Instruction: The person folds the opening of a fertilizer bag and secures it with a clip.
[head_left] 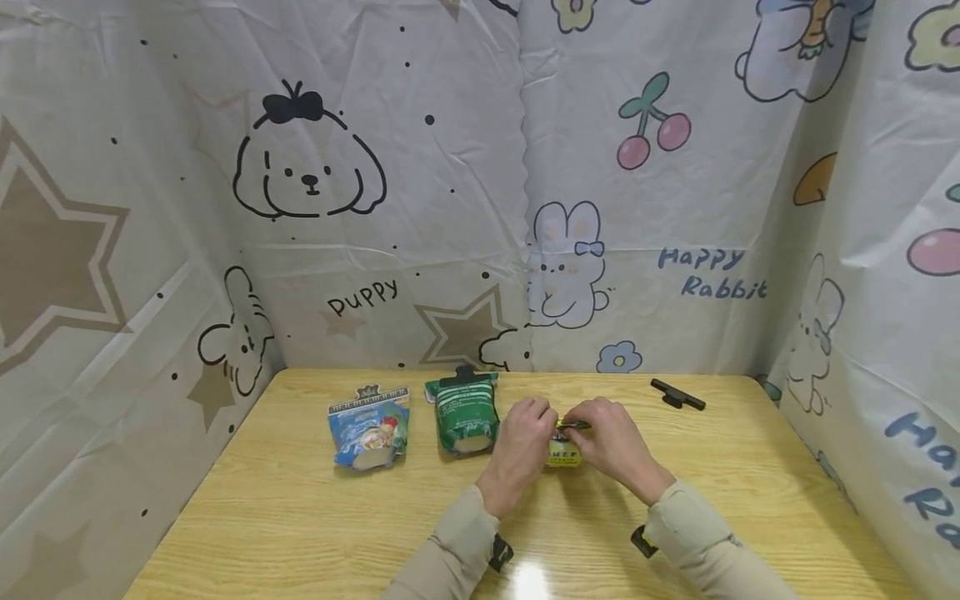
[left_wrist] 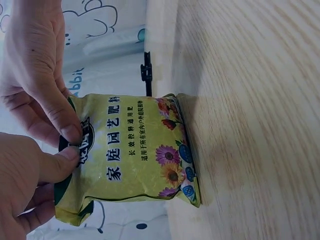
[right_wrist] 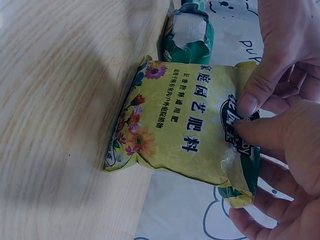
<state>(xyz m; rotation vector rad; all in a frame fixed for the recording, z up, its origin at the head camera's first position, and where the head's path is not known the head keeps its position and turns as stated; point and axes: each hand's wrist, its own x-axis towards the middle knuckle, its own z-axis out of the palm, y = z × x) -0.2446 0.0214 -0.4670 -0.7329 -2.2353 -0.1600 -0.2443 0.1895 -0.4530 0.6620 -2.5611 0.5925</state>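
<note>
Both hands are at the top of a yellow-green fertilizer bag [head_left: 565, 454], which stands upright on the table with flowers printed along its bottom. My left hand [head_left: 522, 450] pinches the top edge from one side, thumb on the printed front. On the opposite side my right hand [head_left: 617, 442] pinches the same edge, and the two thumbs [left_wrist: 71, 134] nearly meet over the dark logo. Fingers behind the bag are partly hidden. One upper corner [right_wrist: 235, 196] of the bag folds outward, showing dark green.
Left of the bag stand a green bag [head_left: 467, 417] with a black clip [head_left: 465, 375] on top and a blue, clear-topped bag [head_left: 371, 433] with a dark clip. A loose black clip [head_left: 678, 394] lies at the back right. Printed curtains [head_left: 450, 167] surround the wooden table [head_left: 300, 533].
</note>
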